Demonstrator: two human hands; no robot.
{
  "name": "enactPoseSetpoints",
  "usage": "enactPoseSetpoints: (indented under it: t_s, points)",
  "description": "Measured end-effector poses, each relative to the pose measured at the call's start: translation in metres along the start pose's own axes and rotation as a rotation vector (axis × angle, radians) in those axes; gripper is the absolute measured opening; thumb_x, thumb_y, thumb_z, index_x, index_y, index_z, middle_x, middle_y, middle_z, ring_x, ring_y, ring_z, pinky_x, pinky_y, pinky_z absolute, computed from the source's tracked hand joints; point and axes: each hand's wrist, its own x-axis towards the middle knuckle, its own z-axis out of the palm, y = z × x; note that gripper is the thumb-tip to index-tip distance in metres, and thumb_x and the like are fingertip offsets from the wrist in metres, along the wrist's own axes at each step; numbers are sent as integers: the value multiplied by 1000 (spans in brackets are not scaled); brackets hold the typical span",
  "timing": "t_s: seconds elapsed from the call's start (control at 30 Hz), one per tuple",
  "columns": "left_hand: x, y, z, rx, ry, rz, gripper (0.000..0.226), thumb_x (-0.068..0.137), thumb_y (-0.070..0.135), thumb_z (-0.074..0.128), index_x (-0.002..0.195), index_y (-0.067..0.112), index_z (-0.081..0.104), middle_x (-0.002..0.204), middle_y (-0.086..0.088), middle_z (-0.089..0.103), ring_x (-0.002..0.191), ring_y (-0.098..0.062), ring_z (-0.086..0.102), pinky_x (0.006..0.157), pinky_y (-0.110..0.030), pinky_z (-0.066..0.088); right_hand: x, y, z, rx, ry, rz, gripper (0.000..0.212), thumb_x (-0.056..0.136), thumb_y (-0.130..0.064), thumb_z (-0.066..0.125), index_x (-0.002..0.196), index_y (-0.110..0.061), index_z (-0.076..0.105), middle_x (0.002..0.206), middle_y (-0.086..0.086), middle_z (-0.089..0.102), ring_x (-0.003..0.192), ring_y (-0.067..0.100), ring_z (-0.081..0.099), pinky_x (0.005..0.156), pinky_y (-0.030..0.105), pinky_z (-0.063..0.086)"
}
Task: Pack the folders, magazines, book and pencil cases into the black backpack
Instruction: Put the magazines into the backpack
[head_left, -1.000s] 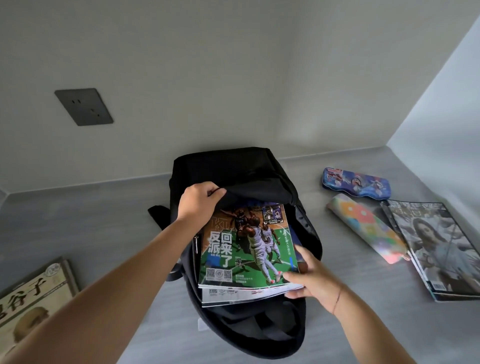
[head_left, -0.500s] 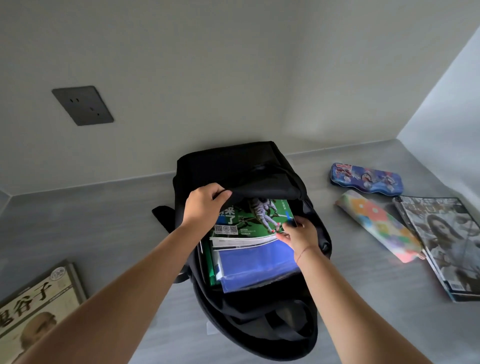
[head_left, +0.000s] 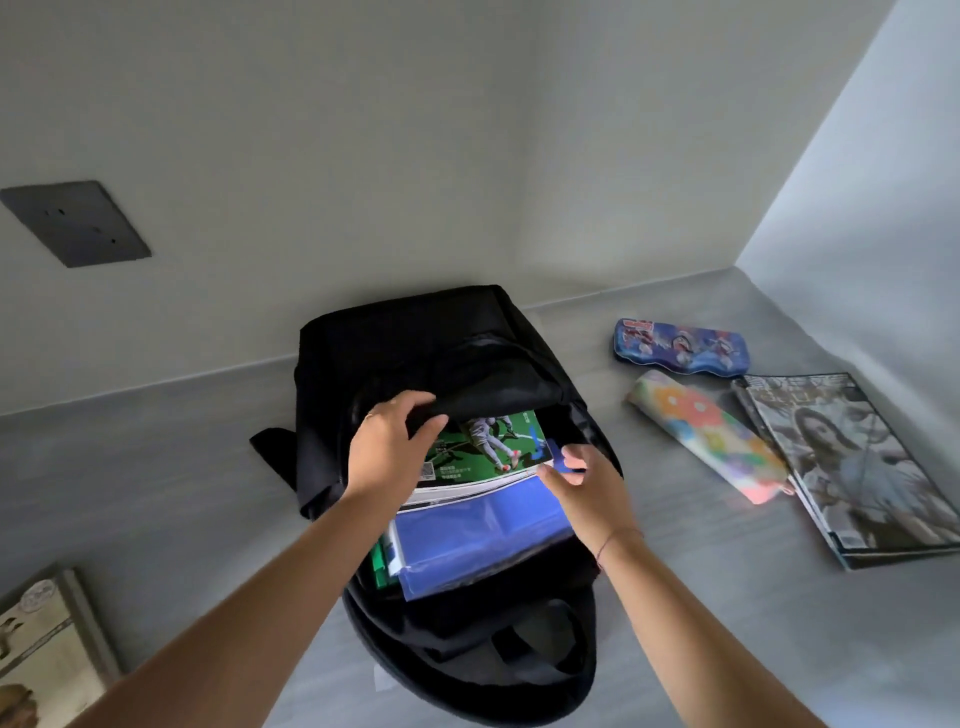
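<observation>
The black backpack lies open on the grey table. My left hand grips the upper flap of its opening and holds it up. Inside, a green sports magazine lies on a blue folder, and a green folder edge shows at the left. My right hand hovers at the magazine's right corner with fingers apart, holding nothing. On the table to the right lie a blue pencil case, a flowered pencil case and a stack of magazines. A book lies at the lower left.
A dark wall socket plate sits on the back wall at the left. The walls meet in a corner at the right, close behind the pencil cases. The backpack's straps lie toward me.
The green magazine has slid deeper into the backpack, uncovering the blue folder. My right hand has let go of it and drawn back a little. The left hand stays on the flap.
</observation>
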Motion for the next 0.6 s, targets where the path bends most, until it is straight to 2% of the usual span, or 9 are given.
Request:
enactPoseSetpoints:
  t_s: [0.07,0.1,0.17,0.23,0.3,0.37,0.43,0.5,0.6]
  points:
    - [-6,22,23,98,94,148,33,86,31,64,117,20,61,119,2,62,114,-19,53,97,-37,40,-7,13,-35,39,76,-71,26,83,-22,68,108,-17,60,99,-7,62,87,7,63,73,7,44]
    - [-10,39,35,91,114,205,33,85,29,65,117,18,61,123,2,60,119,-20,48,100,-36,34,-8,21,-56,63,129,-89,20,83,-18,68,102,-20,61,95,-7,64,83,3,64,69,2,44]
    - [-21,76,66,20,74,286,31,84,26,66,113,17,62,122,1,60,118,-20,48,99,-33,32,-4,40,-104,69,243,-81,18,82,-16,69,99,-21,62,94,-4,67,82,7,65,68,0,44]
    - [-34,112,107,-80,-9,320,28,82,23,68,109,15,65,117,-2,63,112,-21,52,96,-31,35,8,67,-156,-4,352,-36,21,82,-16,69,102,-13,64,99,4,68,89,18,65,77,13,47]
    - [-49,147,149,-262,-175,193,28,83,21,68,110,14,64,114,-3,64,107,-18,55,94,-29,39,25,94,-206,-84,425,21,23,82,-12,67,104,-6,65,103,15,68,96,28,64,80,27,46]
    - [-60,177,194,-415,-364,-31,28,85,21,66,111,11,62,112,-5,65,98,-13,57,86,-25,43,43,122,-251,-147,466,70,23,80,-12,68,101,-2,65,104,22,67,99,34,62,77,30,45]
    - [-71,202,236,-514,-472,-231,27,86,23,65,108,9,60,106,-6,64,88,-11,55,73,-21,41,59,148,-290,-177,440,133,34,80,-14,68,111,-1,62,116,22,62,110,33,57,93,36,44]
    - [-80,223,274,-602,-544,-394,25,86,28,65,104,11,58,97,-3,59,81,-11,51,69,-23,42,71,170,-321,-201,367,181,44,81,-17,69,121,-2,58,125,20,57,115,33,54,102,43,42]
    - [-85,246,321,-653,-674,-548,24,88,29,63,97,7,62,85,-4,48,75,-15,42,68,-29,40,84,190,-347,-208,298,215,49,77,-15,71,123,-5,56,123,15,59,109,27,58,96,35,44]
